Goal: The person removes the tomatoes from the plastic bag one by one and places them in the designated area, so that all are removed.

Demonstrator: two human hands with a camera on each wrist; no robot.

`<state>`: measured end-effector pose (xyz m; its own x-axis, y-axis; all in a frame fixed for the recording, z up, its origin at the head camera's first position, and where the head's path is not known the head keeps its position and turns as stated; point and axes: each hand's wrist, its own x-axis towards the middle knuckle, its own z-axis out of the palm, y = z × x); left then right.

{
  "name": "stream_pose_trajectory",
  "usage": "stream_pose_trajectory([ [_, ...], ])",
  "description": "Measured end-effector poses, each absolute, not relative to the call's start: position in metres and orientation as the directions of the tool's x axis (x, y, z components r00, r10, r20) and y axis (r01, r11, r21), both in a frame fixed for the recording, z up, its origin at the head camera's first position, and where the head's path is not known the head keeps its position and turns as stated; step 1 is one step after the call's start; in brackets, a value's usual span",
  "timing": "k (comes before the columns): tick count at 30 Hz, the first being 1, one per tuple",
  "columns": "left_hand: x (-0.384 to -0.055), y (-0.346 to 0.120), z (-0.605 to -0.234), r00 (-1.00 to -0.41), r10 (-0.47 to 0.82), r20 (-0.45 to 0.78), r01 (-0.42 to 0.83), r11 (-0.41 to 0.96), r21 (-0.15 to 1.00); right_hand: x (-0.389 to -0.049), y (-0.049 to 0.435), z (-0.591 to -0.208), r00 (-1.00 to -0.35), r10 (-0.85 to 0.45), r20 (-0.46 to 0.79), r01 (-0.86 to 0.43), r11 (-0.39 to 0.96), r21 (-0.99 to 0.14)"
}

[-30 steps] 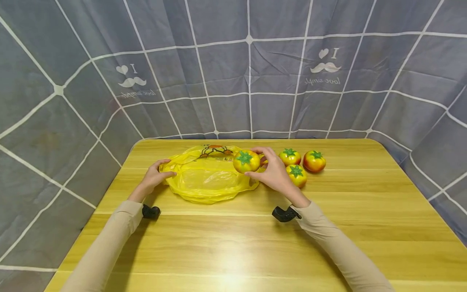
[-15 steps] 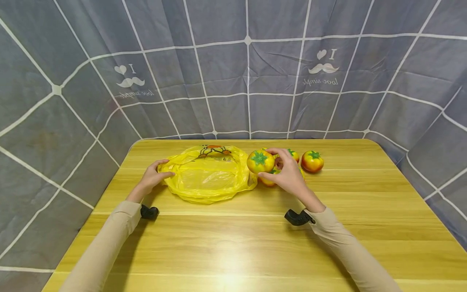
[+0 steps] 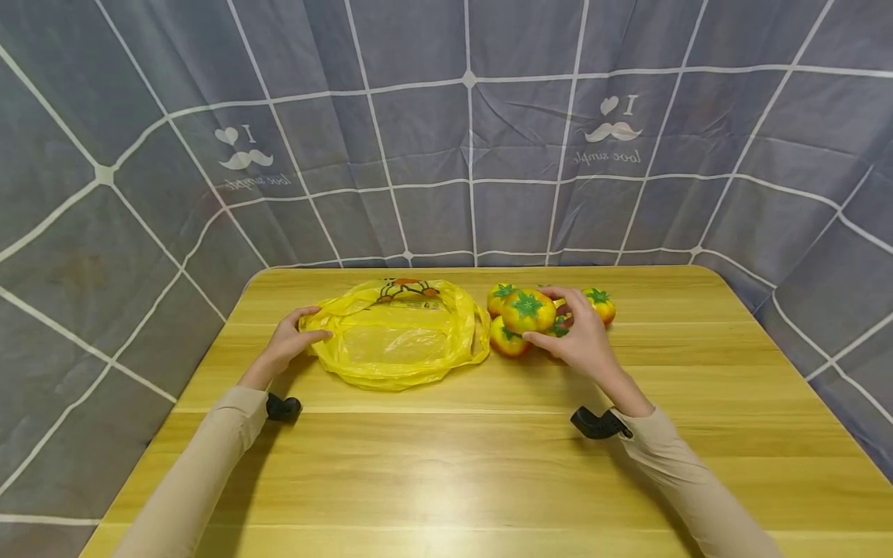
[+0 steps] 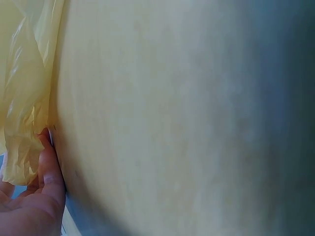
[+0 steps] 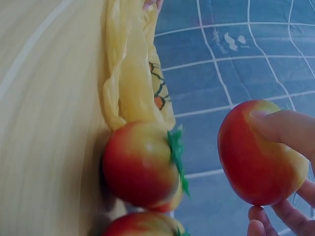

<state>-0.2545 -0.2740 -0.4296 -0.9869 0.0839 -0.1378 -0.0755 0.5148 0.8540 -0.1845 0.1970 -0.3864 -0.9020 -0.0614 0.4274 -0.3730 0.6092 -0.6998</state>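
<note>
My left hand [image 3: 284, 342] pinches the left rim of a yellow plastic bag [image 3: 398, 372], thumb on one side and fingers on the other; the left wrist view shows the crumpled bag edge [image 4: 22, 162] between them. The bag lies spread with its mouth wide. With thumb and fingertips, my right hand [image 3: 582, 333] grips a yellow-and-red tomato [image 3: 528, 311] with a green leafy top. In the right wrist view this tomato [image 5: 258, 157] is raised beside several similar ones. A tomato [image 3: 508, 339] and another tomato [image 3: 500, 296] sit by the bag's right edge. My right hand partly hides others.
One more tomato [image 3: 601, 306] rests on the table just right of my right hand. The wooden table [image 3: 418, 465] is bordered at the back and sides by a grey curtain [image 3: 516, 201] with white grid lines. Each wrist wears a black camera [image 3: 600, 423].
My right hand has moved rightward, away from the bag, with the tomato in its grip. Tomatoes beside the bag have come into sight from behind it. My left hand stays at the bag's rim.
</note>
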Motion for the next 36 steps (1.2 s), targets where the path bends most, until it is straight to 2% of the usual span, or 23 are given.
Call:
stream_pose_trajectory([
  [36,-0.254,-0.274,-0.428,-0.987,0.088,-0.133,-0.070,0.512,0.856,-0.160,0.294,-0.405,-0.899,0.073,0.432,-0.292,0.636,-0.714],
])
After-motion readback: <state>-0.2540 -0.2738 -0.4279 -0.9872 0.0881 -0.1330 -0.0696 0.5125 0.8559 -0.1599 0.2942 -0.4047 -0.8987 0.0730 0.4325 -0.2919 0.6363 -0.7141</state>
